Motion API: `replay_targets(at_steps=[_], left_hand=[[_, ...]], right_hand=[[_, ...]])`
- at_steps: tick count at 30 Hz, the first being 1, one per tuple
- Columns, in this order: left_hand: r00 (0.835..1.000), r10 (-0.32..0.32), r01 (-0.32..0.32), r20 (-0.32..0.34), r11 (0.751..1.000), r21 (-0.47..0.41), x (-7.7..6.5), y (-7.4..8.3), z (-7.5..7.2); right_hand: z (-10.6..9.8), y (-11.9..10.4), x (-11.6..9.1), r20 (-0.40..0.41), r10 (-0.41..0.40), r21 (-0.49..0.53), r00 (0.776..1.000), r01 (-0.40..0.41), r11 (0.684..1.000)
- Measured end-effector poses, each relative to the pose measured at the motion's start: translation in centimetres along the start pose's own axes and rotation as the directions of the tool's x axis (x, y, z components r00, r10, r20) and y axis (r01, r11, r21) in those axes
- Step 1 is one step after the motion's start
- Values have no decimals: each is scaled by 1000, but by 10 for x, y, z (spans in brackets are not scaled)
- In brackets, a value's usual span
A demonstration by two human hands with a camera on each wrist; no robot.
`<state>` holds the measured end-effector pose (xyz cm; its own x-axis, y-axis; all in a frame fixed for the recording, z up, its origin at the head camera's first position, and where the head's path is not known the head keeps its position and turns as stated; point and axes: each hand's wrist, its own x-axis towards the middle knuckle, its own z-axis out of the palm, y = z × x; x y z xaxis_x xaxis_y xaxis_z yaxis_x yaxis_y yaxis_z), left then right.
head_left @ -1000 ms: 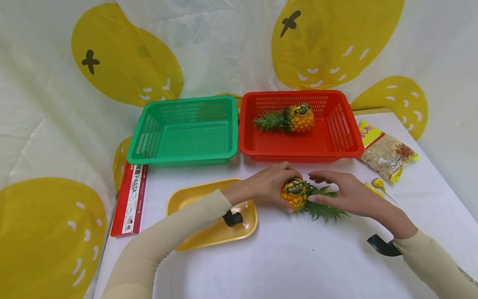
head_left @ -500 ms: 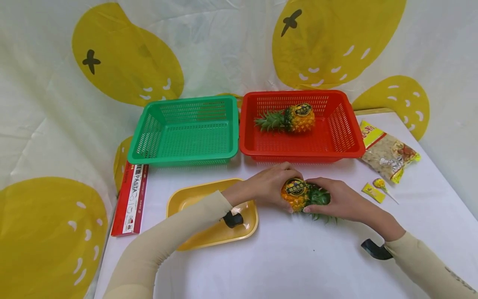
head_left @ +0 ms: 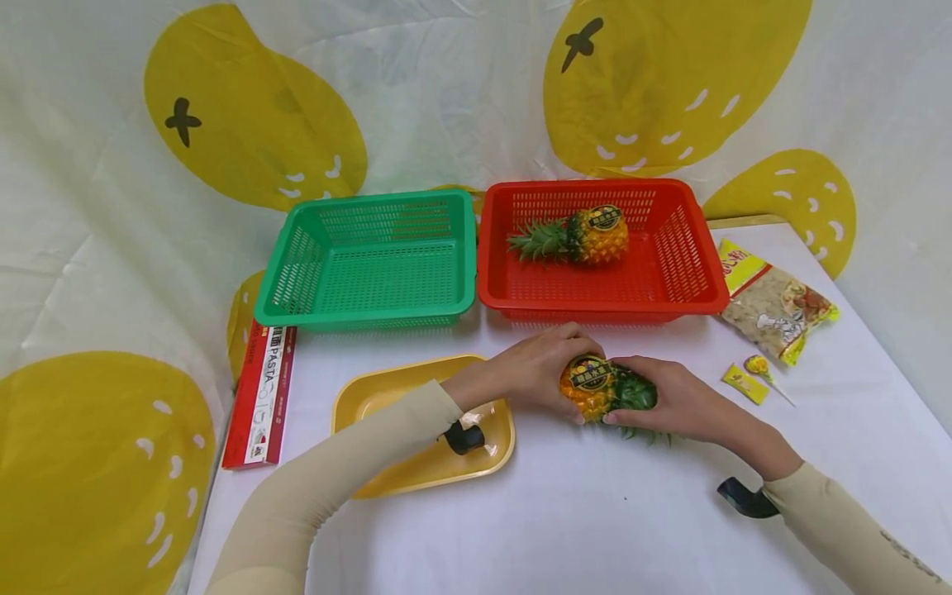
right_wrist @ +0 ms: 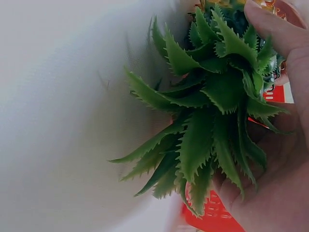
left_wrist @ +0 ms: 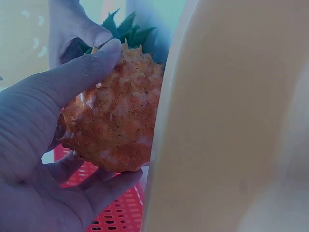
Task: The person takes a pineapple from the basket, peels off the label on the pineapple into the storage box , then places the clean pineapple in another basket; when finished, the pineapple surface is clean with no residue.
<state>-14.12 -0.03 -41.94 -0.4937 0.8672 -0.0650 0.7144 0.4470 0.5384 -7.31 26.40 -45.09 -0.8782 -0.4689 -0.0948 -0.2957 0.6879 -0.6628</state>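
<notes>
A small pineapple (head_left: pixel 590 395) with a black round label lies on its side on the white table, leaves to the right. My left hand (head_left: pixel 546 368) grips its yellow body; in the left wrist view the thumb crosses the top of the pineapple (left_wrist: pixel 116 116) and the fingers curl below. At the leafy end, my right hand (head_left: pixel 680 401) holds the pineapple around the base of the crown. The spiky leaves (right_wrist: pixel 207 106) show in the right wrist view, under the palm. A second pineapple (head_left: pixel 601 240) rests inside the red basket (head_left: pixel 602 306).
A green basket (head_left: pixel 364 316) stands beside the red one. Left of the hands sits a yellow tray (head_left: pixel 439 475), partly under the left forearm. A pasta box (head_left: pixel 256 405) lies at the left; a food bag (head_left: pixel 777 310), a lollipop (head_left: pixel 757 365) and a small yellow packet (head_left: pixel 745 384) lie right.
My right hand has moved left and closed around the pineapple's crown, uncovering the small yellow packet. The left hand has kept its grip on the body, and the pineapple stays in place.
</notes>
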Motion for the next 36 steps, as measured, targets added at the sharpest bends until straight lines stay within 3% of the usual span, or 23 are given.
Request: replay_targets(at_steps=[14,23,36], left_hand=[[999,30,-29,17,998,-62,-8,-1,-5],[999,-3,-6,-54,987,-159,-11,2,-22],[994,-8,-3,-107,995,-102,-3,4,-15]], right_hand=[[3,3,1,-8,-19,11,1000,19,1000],[1,2,1,-11,-14,-8,1000,14,1000],[2,0,0,-13,-21,2,1000,21,1000]])
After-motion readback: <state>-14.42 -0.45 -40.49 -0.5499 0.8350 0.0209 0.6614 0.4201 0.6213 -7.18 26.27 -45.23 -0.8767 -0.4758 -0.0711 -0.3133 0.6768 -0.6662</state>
